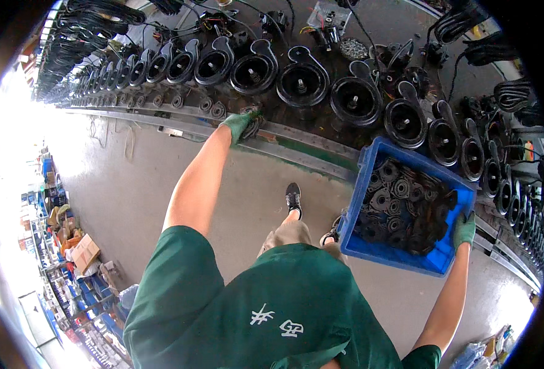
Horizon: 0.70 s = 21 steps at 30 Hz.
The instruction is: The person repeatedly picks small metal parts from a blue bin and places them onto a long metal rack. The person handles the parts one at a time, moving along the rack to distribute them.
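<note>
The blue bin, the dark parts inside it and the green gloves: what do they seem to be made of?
Blue bin: probably hard plastic, smooth, evenly coloured, with straight, stiff-looking walls.
Dark parts: perhaps metal, judging by faint greyish highlights, though dark plastic is possible.
Green gloves: likely fabric, matt, close-fitting and without shine.

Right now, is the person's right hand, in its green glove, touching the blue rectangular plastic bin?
Touching. The head view shows the green-gloved right hand gripping the right edge of the blue rectangular plastic bin, with no gap visible.
</note>
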Each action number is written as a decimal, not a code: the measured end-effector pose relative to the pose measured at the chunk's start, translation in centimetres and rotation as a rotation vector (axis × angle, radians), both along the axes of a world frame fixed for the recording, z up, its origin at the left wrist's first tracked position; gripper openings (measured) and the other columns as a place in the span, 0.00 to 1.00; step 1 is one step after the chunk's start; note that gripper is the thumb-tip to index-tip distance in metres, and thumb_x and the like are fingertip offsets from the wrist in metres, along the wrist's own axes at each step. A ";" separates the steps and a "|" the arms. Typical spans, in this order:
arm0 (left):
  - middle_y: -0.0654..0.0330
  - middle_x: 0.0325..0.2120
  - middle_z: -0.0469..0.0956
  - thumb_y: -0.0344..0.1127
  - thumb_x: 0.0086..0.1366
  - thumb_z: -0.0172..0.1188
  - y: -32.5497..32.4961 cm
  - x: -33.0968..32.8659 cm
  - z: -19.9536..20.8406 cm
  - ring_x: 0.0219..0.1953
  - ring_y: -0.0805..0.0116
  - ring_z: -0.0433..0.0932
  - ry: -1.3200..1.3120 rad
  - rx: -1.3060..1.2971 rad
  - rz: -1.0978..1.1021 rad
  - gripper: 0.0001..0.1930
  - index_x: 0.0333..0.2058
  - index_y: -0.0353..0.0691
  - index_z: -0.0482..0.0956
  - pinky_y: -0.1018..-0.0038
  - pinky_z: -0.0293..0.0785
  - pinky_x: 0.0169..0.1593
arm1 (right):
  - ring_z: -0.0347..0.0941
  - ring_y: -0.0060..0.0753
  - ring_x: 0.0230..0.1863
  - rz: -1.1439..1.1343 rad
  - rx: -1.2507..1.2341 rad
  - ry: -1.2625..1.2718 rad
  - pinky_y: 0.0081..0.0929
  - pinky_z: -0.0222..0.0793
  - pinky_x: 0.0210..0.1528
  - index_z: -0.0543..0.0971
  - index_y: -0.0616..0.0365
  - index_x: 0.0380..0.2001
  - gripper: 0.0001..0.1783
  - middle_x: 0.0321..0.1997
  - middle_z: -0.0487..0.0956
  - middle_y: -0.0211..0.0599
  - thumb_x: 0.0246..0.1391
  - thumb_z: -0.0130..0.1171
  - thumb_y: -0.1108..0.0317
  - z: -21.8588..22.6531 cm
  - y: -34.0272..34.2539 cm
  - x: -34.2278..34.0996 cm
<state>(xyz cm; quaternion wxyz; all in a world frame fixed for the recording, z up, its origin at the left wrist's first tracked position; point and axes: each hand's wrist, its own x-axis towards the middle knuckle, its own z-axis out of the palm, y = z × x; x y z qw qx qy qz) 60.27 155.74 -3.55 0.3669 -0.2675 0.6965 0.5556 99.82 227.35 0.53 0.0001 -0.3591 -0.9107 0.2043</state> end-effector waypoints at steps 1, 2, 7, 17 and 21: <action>0.68 0.35 0.84 0.50 0.71 0.55 -1.1 0.3 -0.7 0.31 0.74 0.79 -0.027 0.025 -0.058 0.17 0.41 0.44 0.83 0.75 0.72 0.31 | 0.76 0.55 0.52 0.016 -0.031 0.014 0.41 0.70 0.53 0.68 0.62 0.62 0.29 0.54 0.78 0.58 0.62 0.53 0.56 -0.1 0.1 -0.2; 0.68 0.34 0.84 0.51 0.70 0.56 -2.4 0.8 -2.0 0.30 0.74 0.78 -0.053 0.050 -0.115 0.17 0.40 0.45 0.84 0.75 0.71 0.30 | 0.75 0.54 0.54 0.019 -0.062 0.034 0.41 0.69 0.54 0.68 0.62 0.62 0.29 0.55 0.77 0.57 0.63 0.53 0.56 -0.2 0.2 -0.2; 0.67 0.26 0.81 0.50 0.69 0.56 1.4 4.8 4.9 0.26 0.76 0.76 -0.126 0.120 -0.059 0.13 0.38 0.50 0.82 0.77 0.66 0.26 | 0.74 0.51 0.58 -0.034 -0.121 0.021 0.40 0.68 0.57 0.69 0.61 0.61 0.28 0.58 0.77 0.54 0.63 0.53 0.56 -1.4 1.4 1.1; 0.64 0.31 0.84 0.43 0.71 0.53 3.3 7.1 -0.6 0.26 0.70 0.79 -0.061 0.530 0.366 0.10 0.41 0.48 0.81 0.75 0.76 0.27 | 0.72 0.61 0.58 0.041 0.036 -0.005 0.43 0.67 0.57 0.67 0.64 0.62 0.29 0.57 0.75 0.61 0.63 0.51 0.58 -0.8 0.9 0.0; 0.64 0.32 0.84 0.39 0.71 0.51 4.9 5.6 -2.4 0.25 0.73 0.79 -0.028 0.584 0.319 0.10 0.42 0.45 0.80 0.73 0.79 0.28 | 0.72 0.61 0.57 0.009 0.035 0.003 0.45 0.68 0.55 0.68 0.61 0.61 0.28 0.57 0.76 0.60 0.62 0.52 0.59 -1.2 1.4 0.3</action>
